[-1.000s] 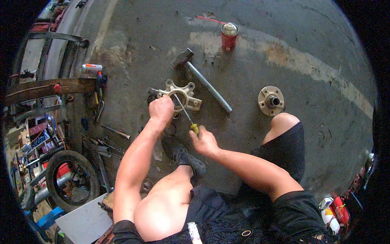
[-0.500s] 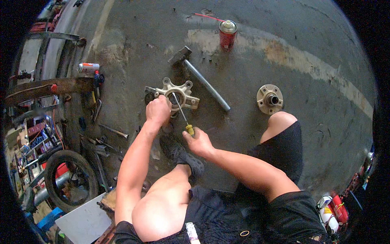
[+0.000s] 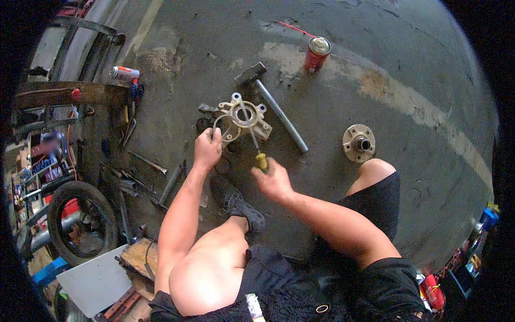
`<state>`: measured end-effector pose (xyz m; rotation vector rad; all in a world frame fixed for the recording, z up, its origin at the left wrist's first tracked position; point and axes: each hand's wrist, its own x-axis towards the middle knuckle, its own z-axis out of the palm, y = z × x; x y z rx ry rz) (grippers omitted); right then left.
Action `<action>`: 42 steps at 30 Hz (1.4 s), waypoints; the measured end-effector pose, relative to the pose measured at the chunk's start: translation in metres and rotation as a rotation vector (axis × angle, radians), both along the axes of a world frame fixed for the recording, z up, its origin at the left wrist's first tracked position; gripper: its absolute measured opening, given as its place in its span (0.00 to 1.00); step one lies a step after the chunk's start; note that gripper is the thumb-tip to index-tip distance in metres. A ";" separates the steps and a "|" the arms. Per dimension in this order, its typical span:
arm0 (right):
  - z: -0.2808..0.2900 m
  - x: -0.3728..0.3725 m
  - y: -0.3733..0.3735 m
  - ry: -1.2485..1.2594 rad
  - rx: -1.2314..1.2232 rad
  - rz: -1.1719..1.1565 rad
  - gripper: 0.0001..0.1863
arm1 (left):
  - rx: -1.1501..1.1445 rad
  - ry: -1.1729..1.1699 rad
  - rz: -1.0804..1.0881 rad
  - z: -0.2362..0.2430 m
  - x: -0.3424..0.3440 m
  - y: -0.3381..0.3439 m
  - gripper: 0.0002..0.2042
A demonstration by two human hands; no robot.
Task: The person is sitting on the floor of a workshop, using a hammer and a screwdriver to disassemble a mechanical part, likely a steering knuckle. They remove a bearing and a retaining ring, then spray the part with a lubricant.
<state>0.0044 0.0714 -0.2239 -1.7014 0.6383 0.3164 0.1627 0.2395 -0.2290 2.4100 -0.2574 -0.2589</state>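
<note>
A pale metal steering knuckle with a round bore lies on the floor ahead of me. My left hand is closed at its near left side, pinching a thin metal ring that looks like a snap ring. The ring stands partly over the knuckle's left part. In my right hand is a screwdriver, gripped by its yellow handle. Its shaft points away from me across the bore; whether the tip touches metal, I cannot tell.
A hammer lies just right of the knuckle. Farther off stands a red spray can with a straw. A wheel hub rests near my right knee. Leftward are another can, scattered tools, a tire and a board.
My left hand has come away from the bore's edge, and the thin ring now shows in its fingers. The right hand and screwdriver have shifted slightly right. The whole view has moved a little.
</note>
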 end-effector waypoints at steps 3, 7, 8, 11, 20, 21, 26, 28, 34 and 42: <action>-0.015 0.018 -0.033 0.025 -0.148 -0.030 0.21 | -0.004 0.035 0.006 -0.002 -0.008 0.002 0.19; -0.043 0.056 -0.104 0.295 -0.356 0.183 0.26 | -0.125 0.001 0.039 -0.001 -0.014 -0.004 0.18; -0.052 0.062 -0.123 0.375 -0.418 0.240 0.27 | -0.150 0.011 0.035 0.003 -0.013 -0.009 0.17; -0.047 0.075 -0.163 0.408 -0.625 0.487 0.25 | -0.103 -0.051 0.022 0.035 -0.024 -0.030 0.15; -0.051 0.097 -0.200 0.538 -0.841 0.881 0.18 | 0.072 0.352 -0.531 -0.021 -0.089 -0.047 0.15; -0.060 0.097 -0.200 0.526 -0.865 0.890 0.18 | 0.129 0.474 -0.534 -0.026 -0.090 -0.053 0.17; -0.092 0.113 -0.233 0.422 -0.818 1.200 0.22 | 0.329 0.571 -0.548 -0.054 -0.094 -0.060 0.23; -0.074 0.120 -0.234 0.520 -0.779 1.144 0.23 | 0.429 0.508 -0.577 -0.040 -0.094 -0.057 0.24; -0.065 0.114 -0.254 0.385 -0.764 1.040 0.28 | 0.189 0.189 -0.511 -0.006 -0.077 -0.018 0.07; -0.047 0.112 -0.229 0.280 -0.900 1.073 0.30 | 0.305 0.170 -0.370 0.089 -0.051 0.067 0.14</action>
